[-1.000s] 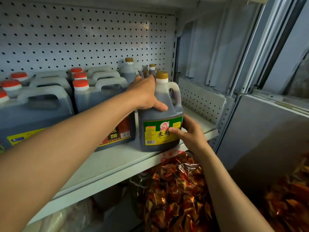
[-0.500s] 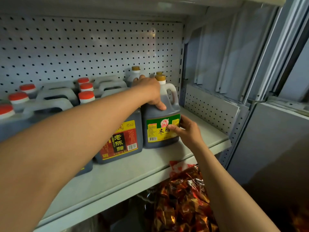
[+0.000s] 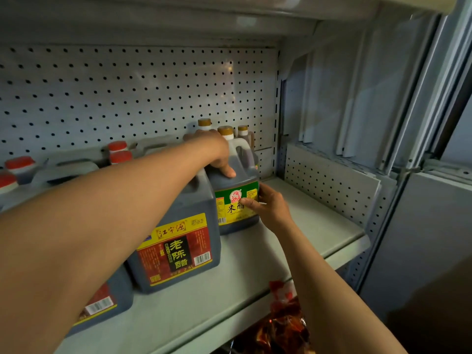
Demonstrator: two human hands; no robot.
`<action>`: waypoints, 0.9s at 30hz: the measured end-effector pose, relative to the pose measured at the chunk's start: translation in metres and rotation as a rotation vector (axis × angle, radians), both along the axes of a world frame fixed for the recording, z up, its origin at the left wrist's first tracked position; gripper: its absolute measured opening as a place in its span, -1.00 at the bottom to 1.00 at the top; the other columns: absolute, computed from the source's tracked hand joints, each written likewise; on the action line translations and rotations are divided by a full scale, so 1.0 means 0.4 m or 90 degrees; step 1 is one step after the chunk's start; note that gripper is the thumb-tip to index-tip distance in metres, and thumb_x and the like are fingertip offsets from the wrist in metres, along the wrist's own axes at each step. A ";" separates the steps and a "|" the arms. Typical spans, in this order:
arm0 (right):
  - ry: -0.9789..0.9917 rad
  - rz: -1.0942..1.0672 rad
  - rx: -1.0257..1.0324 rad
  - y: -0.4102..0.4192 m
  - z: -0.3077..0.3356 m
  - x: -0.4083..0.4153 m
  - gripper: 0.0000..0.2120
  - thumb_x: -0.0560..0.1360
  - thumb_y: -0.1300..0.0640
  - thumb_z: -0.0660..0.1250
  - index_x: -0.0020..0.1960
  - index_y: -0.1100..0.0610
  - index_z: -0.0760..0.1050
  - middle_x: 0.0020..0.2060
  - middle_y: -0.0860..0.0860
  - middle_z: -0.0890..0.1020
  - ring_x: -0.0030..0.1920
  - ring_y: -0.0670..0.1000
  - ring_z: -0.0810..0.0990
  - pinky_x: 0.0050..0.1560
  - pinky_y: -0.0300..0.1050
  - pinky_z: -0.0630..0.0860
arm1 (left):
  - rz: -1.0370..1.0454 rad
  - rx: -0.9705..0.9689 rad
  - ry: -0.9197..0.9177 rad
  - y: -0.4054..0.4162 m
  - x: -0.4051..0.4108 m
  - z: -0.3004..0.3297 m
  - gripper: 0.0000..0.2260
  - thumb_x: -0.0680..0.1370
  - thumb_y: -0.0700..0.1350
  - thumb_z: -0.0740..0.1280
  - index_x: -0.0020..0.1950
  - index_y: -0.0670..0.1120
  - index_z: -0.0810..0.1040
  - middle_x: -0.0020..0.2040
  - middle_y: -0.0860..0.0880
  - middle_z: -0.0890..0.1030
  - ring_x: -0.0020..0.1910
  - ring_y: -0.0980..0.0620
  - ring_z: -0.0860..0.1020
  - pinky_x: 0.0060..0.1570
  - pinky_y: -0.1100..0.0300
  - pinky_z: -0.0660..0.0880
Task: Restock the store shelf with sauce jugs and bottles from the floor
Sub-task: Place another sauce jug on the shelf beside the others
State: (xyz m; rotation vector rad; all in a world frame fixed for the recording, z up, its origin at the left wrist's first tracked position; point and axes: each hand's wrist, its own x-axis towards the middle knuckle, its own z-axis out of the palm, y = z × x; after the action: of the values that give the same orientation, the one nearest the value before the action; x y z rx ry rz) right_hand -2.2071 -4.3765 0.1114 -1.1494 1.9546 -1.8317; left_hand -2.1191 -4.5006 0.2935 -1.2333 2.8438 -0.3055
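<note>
A dark jug with a green and yellow label [image 3: 237, 198] and a gold cap stands on the grey shelf [image 3: 314, 226], right of a larger jug with a red and yellow label [image 3: 178, 249]. My left hand [image 3: 217, 152] grips the green-label jug at its shoulder, thumb on its front. My right hand [image 3: 265, 204] holds its lower right side, thumb across the label. Behind it stand two more gold-capped bottles [image 3: 242, 134].
Several red-capped jugs [image 3: 118, 153] fill the shelf to the left, partly hidden by my left arm. A pegboard back wall [image 3: 127, 93] and a perforated side panel [image 3: 329, 182] bound the shelf. Shiny red packets [image 3: 283, 325] lie on the level below.
The green-label jug has slid further back on the shelf, next to the red-label jug, with both hands still on it. The view has drawn back and tilted up.
</note>
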 end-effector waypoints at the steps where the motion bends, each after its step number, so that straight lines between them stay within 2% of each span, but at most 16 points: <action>1: -0.003 0.002 0.000 -0.011 0.000 -0.003 -0.73 0.40 0.05 0.59 0.02 -0.17 0.60 -0.04 -0.08 0.75 0.03 -0.02 0.70 0.14 0.10 0.63 | -0.006 0.004 -0.001 -0.013 -0.008 0.000 0.03 0.17 0.49 0.45 0.36 -0.24 0.43 0.25 -0.18 0.51 0.21 -0.24 0.51 0.24 -0.11 0.48; 4: -0.016 0.005 0.000 -0.042 -0.001 -0.013 -0.70 0.41 0.06 0.58 0.07 -0.17 0.59 0.01 -0.07 0.74 0.07 -0.03 0.70 0.18 0.08 0.62 | -0.010 0.003 -0.016 -0.052 -0.027 0.000 0.01 0.17 0.49 0.45 0.34 -0.23 0.44 0.18 -0.20 0.52 0.16 -0.24 0.52 0.22 -0.12 0.49; 9: -0.044 0.012 0.004 -0.061 -0.009 -0.029 -0.68 0.41 0.08 0.57 0.13 -0.08 0.62 0.03 -0.06 0.74 0.09 -0.04 0.70 0.21 0.09 0.61 | 0.008 0.013 -0.019 -0.078 -0.050 -0.008 0.02 0.19 0.48 0.46 0.38 -0.23 0.42 0.19 -0.20 0.50 0.18 -0.25 0.51 0.22 -0.13 0.49; 13: -0.046 -0.003 0.019 -0.062 -0.013 -0.033 -0.58 0.40 0.04 0.59 0.23 0.02 0.62 0.06 -0.05 0.74 0.11 -0.02 0.70 0.23 0.15 0.60 | 0.010 0.019 -0.026 -0.075 -0.055 -0.007 -0.02 0.21 0.46 0.46 0.37 -0.22 0.44 0.07 -0.18 0.47 0.15 -0.25 0.53 0.22 -0.12 0.49; 20: -0.004 -0.027 0.093 -0.049 0.014 -0.010 -0.63 0.44 -0.02 0.55 0.21 -0.09 0.57 0.05 -0.09 0.73 0.09 -0.07 0.69 0.22 0.10 0.60 | 0.024 0.042 0.009 -0.046 -0.041 0.000 -0.03 0.24 0.39 0.52 0.41 -0.23 0.40 0.26 -0.21 0.51 0.19 -0.24 0.54 0.21 -0.08 0.52; 23: 0.021 -0.098 0.182 -0.014 0.040 0.017 -0.45 0.45 -0.11 0.52 0.37 0.00 0.48 0.19 0.03 0.69 0.17 0.03 0.66 0.25 0.08 0.58 | 0.050 0.058 0.051 -0.029 -0.018 0.004 0.03 0.17 0.38 0.56 0.44 -0.18 0.37 0.30 -0.18 0.51 0.22 -0.24 0.52 0.21 -0.10 0.50; 25: 0.030 -0.149 0.233 0.038 0.062 0.033 -0.27 0.44 -0.19 0.50 0.50 0.06 0.36 0.30 0.07 0.62 0.27 0.08 0.60 0.26 0.02 0.56 | 0.042 0.057 0.117 -0.008 0.014 0.020 -0.01 0.21 0.34 0.57 0.47 -0.14 0.32 0.37 -0.16 0.47 0.32 -0.24 0.45 0.27 -0.12 0.44; 27: 0.075 -0.203 0.261 0.105 0.088 0.043 -0.21 0.42 -0.25 0.48 0.51 0.08 0.34 0.35 0.09 0.57 0.31 0.11 0.57 0.26 0.02 0.55 | 0.003 0.049 0.196 0.021 0.051 0.046 -0.06 0.29 0.29 0.55 0.49 -0.13 0.26 0.41 -0.16 0.42 0.39 -0.23 0.37 0.29 -0.09 0.39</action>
State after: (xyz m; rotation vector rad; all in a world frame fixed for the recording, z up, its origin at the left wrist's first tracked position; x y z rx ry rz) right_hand -2.1900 -4.3346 0.1466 -0.8719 2.5496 -1.4063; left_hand -2.0987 -4.4921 0.3119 -1.3815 3.0684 -0.0032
